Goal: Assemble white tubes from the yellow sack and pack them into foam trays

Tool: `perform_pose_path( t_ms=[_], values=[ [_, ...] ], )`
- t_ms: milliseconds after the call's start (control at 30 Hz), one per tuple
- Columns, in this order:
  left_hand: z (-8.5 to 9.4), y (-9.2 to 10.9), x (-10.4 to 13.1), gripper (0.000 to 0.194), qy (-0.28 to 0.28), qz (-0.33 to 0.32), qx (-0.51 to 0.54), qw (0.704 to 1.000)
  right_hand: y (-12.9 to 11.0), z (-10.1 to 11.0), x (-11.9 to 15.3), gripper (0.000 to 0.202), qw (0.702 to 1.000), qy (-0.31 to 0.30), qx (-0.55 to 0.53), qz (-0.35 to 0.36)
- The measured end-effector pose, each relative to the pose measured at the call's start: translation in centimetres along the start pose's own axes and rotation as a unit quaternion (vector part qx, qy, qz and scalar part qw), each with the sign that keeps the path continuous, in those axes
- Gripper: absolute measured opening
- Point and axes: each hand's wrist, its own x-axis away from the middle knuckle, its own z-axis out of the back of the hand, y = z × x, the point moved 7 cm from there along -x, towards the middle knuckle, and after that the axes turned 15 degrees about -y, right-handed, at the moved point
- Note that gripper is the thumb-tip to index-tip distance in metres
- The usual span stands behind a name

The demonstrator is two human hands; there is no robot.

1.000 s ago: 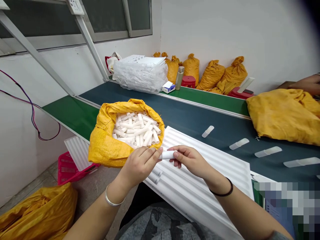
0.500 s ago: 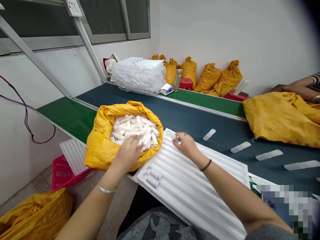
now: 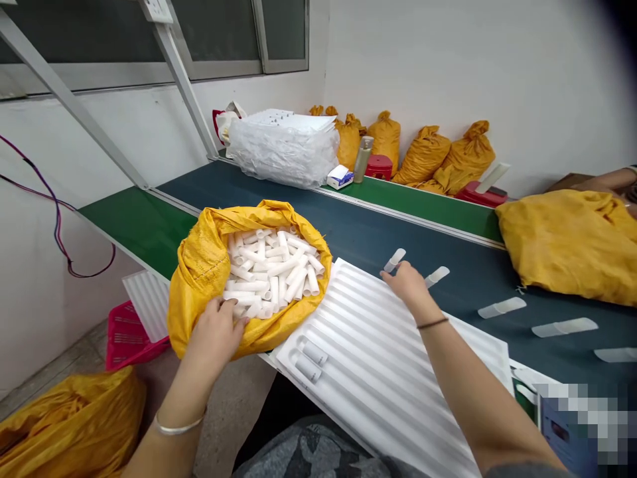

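An open yellow sack [image 3: 194,292] full of short white tubes [image 3: 283,265] stands on the belt's near side. My left hand [image 3: 216,332] is at the sack's near inner edge, fingers curved against the tubes; whether it grips one is hidden. My right hand [image 3: 405,282] reaches over the far edge of a ribbed white tray [image 3: 388,352], its fingertips closed on the lower end of a translucent tube [image 3: 395,259] at the dark belt. Two grey-white cylinders [image 3: 311,360] lie in the tray's left end.
More translucent tubes [image 3: 502,307] are spaced along the dark belt [image 3: 363,229]. A yellow sack [image 3: 567,242] lies at the right, near a person's arm [image 3: 610,179]. Plastic-wrapped white sheets [image 3: 286,153] and a bottle [image 3: 363,159] stand behind. A pink basket [image 3: 129,338] sits lower left.
My left hand has moved down to the sack's near edge. My right hand has moved right, from above the tray to a tube on the belt. Tubes on the belt have shifted left.
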Motion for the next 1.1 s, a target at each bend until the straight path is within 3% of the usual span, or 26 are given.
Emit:
perform_pose_path(
  t_ms=[67,167,267,367,500,567,633,667,733,800,833,867,933,1000,1100],
  values=[
    [-1.2,-0.2,1.5,0.042,0.055,-0.011,0.022,0.998,-2.7,-3.3,3.7,0.035,0.995,-0.05,0.013,0.09],
    [-2.3,0.3,2.4,0.039,0.101,-0.045,0.045,0.993,-7.2,-9.1,9.8,0.022,0.96,-0.138,0.041,0.241],
    [-2.5,1.0,1.5,0.033,0.074,-0.036,0.034,0.996,-10.4,-13.0,14.3,0.023,0.913,-0.156,0.145,0.349],
    [-1.8,2.0,0.2,0.024,0.034,-0.026,0.02,0.999,-11.3,-14.1,15.6,0.019,0.903,-0.15,0.19,0.356],
    [0.3,3.8,0.3,0.025,0.062,-0.09,0.066,0.992,-11.0,-13.4,15.9,0.01,0.904,-0.13,0.177,0.366],
    [1.8,5.0,1.5,0.026,0.117,-0.172,0.174,0.962,-10.4,-11.9,15.5,0.009,0.922,-0.098,0.089,0.365],
    [2.9,5.8,3.0,0.024,0.167,-0.252,0.328,0.895,-9.5,-9.9,14.9,0.015,0.928,-0.082,-0.072,0.356],
    [3.1,6.2,3.5,0.024,0.175,-0.276,0.405,0.854,-9.1,-8.9,14.7,0.017,0.916,-0.089,-0.161,0.356],
    [2.8,7.1,3.9,0.028,0.149,-0.293,0.528,0.783,-8.8,-7.3,14.5,0.019,0.866,-0.129,-0.309,0.373],
    [2.5,8.2,4.0,0.031,0.108,-0.301,0.598,0.735,-8.9,-5.5,15.0,0.023,0.819,-0.14,-0.382,0.404],
    [2.5,8.7,4.1,0.032,0.097,-0.304,0.602,0.732,-8.9,-4.5,15.4,0.025,0.809,-0.122,-0.389,0.424],
    [2.8,9.1,4.3,0.032,0.091,-0.31,0.579,0.749,-8.9,-3.4,16.0,0.025,0.806,-0.089,-0.379,0.447],
    [3.6,10.0,4.8,0.032,0.097,-0.326,0.468,0.816,-9.1,-1.6,17.3,0.025,0.805,-0.015,-0.327,0.495],
    [4.3,11.1,5.5,0.038,0.104,-0.356,0.328,0.869,-9.4,-0.7,18.4,0.03,0.799,0.016,-0.268,0.539],
    [5.2,12.3,6.9,0.056,0.132,-0.406,0.189,0.884,-9.7,-0.3,19.1,0.036,0.795,0.015,-0.207,0.57]
  ],
)
